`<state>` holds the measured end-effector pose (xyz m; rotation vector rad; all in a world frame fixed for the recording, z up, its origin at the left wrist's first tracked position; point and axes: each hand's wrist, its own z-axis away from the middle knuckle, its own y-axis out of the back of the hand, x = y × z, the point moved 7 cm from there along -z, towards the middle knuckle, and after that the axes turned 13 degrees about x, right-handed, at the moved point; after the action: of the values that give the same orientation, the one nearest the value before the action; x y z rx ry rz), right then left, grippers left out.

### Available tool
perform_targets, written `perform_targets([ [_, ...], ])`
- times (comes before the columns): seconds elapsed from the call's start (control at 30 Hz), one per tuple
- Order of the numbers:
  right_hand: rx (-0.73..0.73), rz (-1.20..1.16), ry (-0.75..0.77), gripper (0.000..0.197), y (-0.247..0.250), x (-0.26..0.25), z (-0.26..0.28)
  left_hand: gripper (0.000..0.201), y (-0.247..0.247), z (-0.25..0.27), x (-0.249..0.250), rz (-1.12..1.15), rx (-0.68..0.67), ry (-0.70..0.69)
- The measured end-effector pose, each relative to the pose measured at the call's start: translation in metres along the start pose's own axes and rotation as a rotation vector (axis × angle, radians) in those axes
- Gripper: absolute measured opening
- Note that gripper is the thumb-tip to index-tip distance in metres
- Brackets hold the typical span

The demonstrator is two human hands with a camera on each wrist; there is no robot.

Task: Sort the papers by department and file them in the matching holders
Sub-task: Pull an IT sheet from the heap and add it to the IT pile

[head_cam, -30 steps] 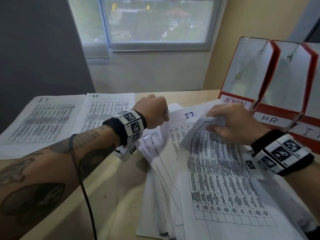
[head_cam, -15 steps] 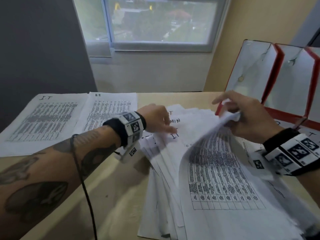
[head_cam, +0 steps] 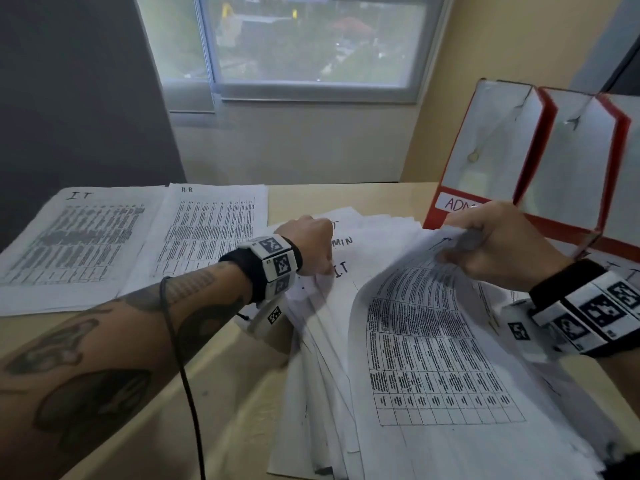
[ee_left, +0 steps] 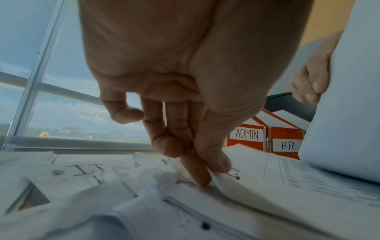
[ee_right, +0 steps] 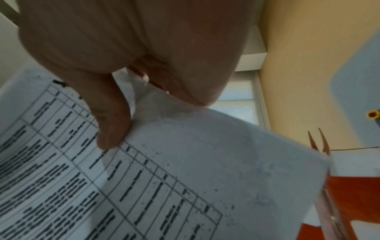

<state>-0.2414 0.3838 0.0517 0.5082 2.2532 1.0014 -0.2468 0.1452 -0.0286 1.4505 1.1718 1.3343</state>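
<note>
A fanned pile of printed papers (head_cam: 322, 358) lies in the middle of the desk, with sheets headed I.T and ADMIN showing. My right hand (head_cam: 485, 244) grips the upper edge of the top table sheet (head_cam: 433, 341), which curls up off the pile; in the right wrist view the thumb (ee_right: 113, 126) presses on that sheet (ee_right: 185, 178). My left hand (head_cam: 325, 265) pinches the corner of a lower sheet between thumb and fingertips (ee_left: 207, 172). Red holders labelled ADMIN (ee_left: 246, 134) and HR (ee_left: 287, 145) stand at the right.
Two sorted stacks lie at the far left of the desk, one headed I.T (head_cam: 79, 244), one headed H.R (head_cam: 207, 230). The ADMIN holder (head_cam: 485, 150) and HR holder (head_cam: 575, 161) stand close behind my right hand. A window and wall lie beyond the desk's far edge.
My right hand lifted the top sheet's upper edge off the pile and now bunches it in a tighter grip. My left hand slid down onto the uncovered sheets and pinched one.
</note>
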Motion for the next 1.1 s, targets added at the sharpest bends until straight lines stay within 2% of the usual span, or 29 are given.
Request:
perform_targets([
  [0.07, -0.003, -0.016, 0.034, 0.02, -0.002, -0.004, -0.001, 0.008, 0.003, 0.0, -0.001, 0.001, 0.01, -0.021],
  [0.17, -0.015, 0.031, 0.06, 0.03, -0.01, -0.005, -0.005, 0.01, 0.012, 0.0, 0.002, 0.042, 0.033, -0.054],
  [0.3, -0.033, 0.082, 0.094, 0.035, -0.023, -0.016, -0.007, 0.006, 0.038, 0.008, 0.037, 0.349, 0.035, -0.21],
  [0.4, -0.026, 0.052, 0.104, 0.038, -0.027, -0.026, -0.01, 0.009, 0.052, 0.018, 0.068, 0.587, -0.037, -0.358],
  [0.47, 0.001, 0.039, 0.067, 0.046, -0.026, -0.022, -0.013, 0.012, 0.057, 0.02, 0.074, 0.773, -0.098, -0.33],
  [0.53, 0.031, 0.047, -0.008, 0.051, -0.021, -0.013, -0.012, 0.032, 0.055, 0.016, 0.063, 0.91, -0.139, -0.175],
  [0.57, 0.038, 0.047, -0.04, 0.052, -0.017, -0.009, -0.011, 0.037, 0.05, 0.012, 0.054, 0.892, -0.137, -0.113],
  [0.6, 0.042, 0.051, -0.045, 0.053, -0.013, -0.006, -0.008, 0.038, 0.044, 0.007, 0.042, 0.775, -0.11, -0.086],
  [0.67, 0.036, 0.055, 0.018, 0.045, -0.007, -0.007, -0.003, 0.035, 0.025, 0.0, 0.018, 0.33, -0.081, -0.082],
  [0.73, 0.028, -0.008, 0.033, 0.037, -0.001, -0.004, 0.001, 0.056, 0.005, 0.0, -0.003, -0.032, -0.115, -0.034],
  [0.8, 0.038, -0.06, 0.009, 0.038, 0.001, 0.0, 0.004, 0.063, -0.004, -0.001, -0.011, -0.073, -0.1, 0.017],
  [0.97, 0.059, -0.109, -0.006, 0.037, 0.001, 0.002, 0.007, 0.03, -0.002, -0.006, -0.01, 0.057, -0.026, 0.059],
  [1.1, 0.078, -0.053, 0.001, 0.029, -0.002, 0.004, 0.006, 0.018, 0.011, -0.007, -0.011, 0.03, 0.078, 0.045],
])
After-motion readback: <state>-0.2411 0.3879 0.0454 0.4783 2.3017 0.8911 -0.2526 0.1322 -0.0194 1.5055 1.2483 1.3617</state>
